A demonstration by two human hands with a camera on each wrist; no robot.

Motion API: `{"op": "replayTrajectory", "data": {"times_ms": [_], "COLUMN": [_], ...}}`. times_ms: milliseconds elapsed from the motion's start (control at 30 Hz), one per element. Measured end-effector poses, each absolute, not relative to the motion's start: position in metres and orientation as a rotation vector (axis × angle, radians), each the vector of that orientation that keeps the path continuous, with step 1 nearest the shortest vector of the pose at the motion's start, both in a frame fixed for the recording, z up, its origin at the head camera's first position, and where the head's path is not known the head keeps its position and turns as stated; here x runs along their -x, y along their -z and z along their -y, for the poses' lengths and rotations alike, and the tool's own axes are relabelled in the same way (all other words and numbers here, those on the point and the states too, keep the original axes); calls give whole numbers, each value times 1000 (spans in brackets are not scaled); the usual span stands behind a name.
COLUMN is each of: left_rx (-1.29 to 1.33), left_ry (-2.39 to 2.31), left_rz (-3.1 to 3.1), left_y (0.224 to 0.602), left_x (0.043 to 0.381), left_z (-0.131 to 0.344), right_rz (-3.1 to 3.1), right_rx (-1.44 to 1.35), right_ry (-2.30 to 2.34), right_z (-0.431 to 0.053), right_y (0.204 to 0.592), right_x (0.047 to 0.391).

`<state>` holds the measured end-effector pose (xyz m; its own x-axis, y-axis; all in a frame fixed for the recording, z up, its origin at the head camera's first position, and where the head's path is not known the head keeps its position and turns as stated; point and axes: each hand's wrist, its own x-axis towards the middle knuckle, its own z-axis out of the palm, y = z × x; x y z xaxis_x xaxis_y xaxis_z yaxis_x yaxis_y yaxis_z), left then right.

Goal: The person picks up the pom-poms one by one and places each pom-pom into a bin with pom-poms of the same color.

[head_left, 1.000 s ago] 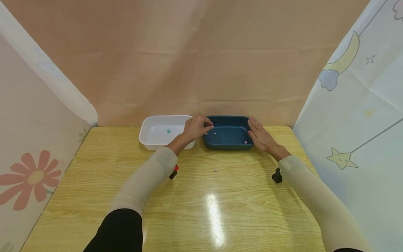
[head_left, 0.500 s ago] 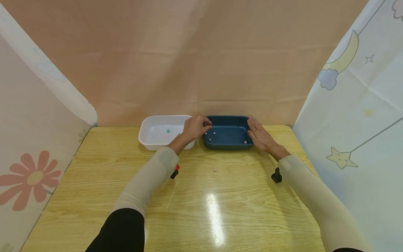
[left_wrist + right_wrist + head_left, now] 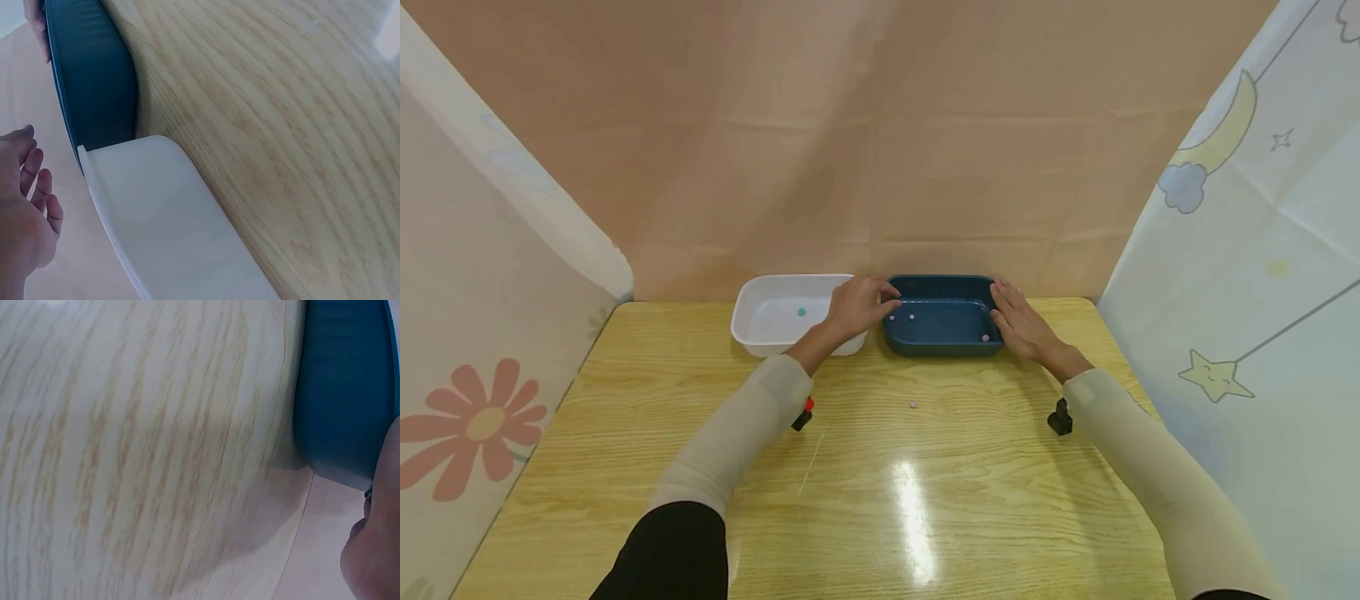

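My left hand (image 3: pixel 857 307) hovers over the gap between a white rectangular basin (image 3: pixel 752 343) and a dark blue one (image 3: pixel 943 350). Its fingers are loosely bent, thumb and forefinger apart; in the left wrist view that hand (image 3: pixel 25 206) holds nothing. Several small pale pink beads lie in the blue basin, among them one bead (image 3: pixel 912 317) at the left and another (image 3: pixel 986 338) at the right. With straight fingers my right hand (image 3: pixel 1024 327) rests against the blue basin's right end. A teal bead (image 3: pixel 801 312) lies in the white basin.
One more pink bead (image 3: pixel 913 405) lies on the wooden table (image 3: pixel 985 483) in front of the blue basin. Behind both basins hangs a plain brownish curtain (image 3: pixel 880 150); patterned cloths flank the table on either side.
A pale bead that was between my left fingertips has been let go into the blue basin. The left hand has since drawn slightly left, its fingertips parted. My right hand stays put.
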<state>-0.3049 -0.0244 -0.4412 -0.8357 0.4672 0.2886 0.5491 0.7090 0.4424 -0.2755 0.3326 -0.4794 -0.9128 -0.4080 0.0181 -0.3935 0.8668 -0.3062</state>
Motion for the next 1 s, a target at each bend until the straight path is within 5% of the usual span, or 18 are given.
{"op": "replayTrajectory", "data": {"times_ms": [1000], "left_rx": [1084], "left_ry": [811], "left_rz": [2659], "left_y": [447], "left_x": [257], "left_z": [48], "right_rz": [-2982], "right_rx": [634], "right_ry": [461], "right_z": [-334], "right_y": [479], "right_x": [276]}}
